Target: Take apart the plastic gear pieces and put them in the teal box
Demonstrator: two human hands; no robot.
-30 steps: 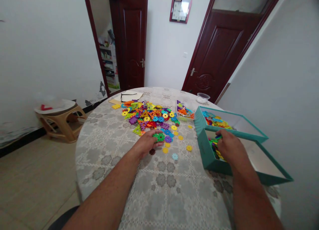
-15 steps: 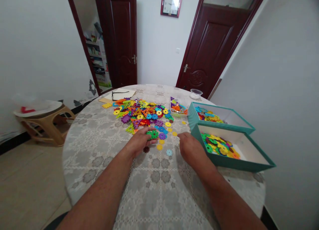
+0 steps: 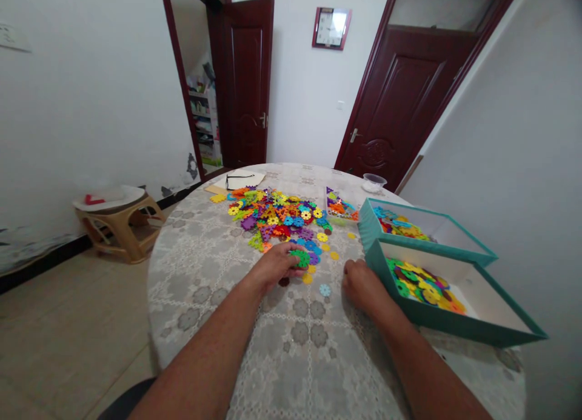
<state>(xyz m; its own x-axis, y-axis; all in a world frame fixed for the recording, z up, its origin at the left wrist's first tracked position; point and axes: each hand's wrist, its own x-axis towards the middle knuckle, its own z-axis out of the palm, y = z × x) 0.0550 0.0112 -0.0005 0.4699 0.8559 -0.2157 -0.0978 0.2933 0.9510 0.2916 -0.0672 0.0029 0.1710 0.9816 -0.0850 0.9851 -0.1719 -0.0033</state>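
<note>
My left hand (image 3: pixel 279 267) is closed around green snowflake discs (image 3: pixel 301 259), which show between the thumb and fingers at the near edge of a colourful pile (image 3: pixel 282 214). How many discs it holds, I cannot tell. Purple and yellow discs (image 3: pixel 308 279) lie beside its fingertips, and a dark brown disc (image 3: pixel 284 282) sits just under it. My right hand (image 3: pixel 361 282) is curled shut low over the tablecloth, left of the nearer green box (image 3: pixel 422 314); anything inside its fingers is hidden. Between the hands lies a light blue disc (image 3: pixel 325 290), with a yellow disc (image 3: pixel 334 256) farther back.
Discs fill part of the nearer box and of a second green box (image 3: pixel 454 229) behind it. A clear tray (image 3: pixel 341 213) of pieces and a clear plastic bowl (image 3: pixel 374 182) stand at the back. Eyeglasses (image 3: pixel 240 179) rest on paper at the far left.
The whole view has shifted, so the scene sits farther right and lower. My right hand has drawn slightly back and right from the yellow disc. My left hand still holds the green discs.
</note>
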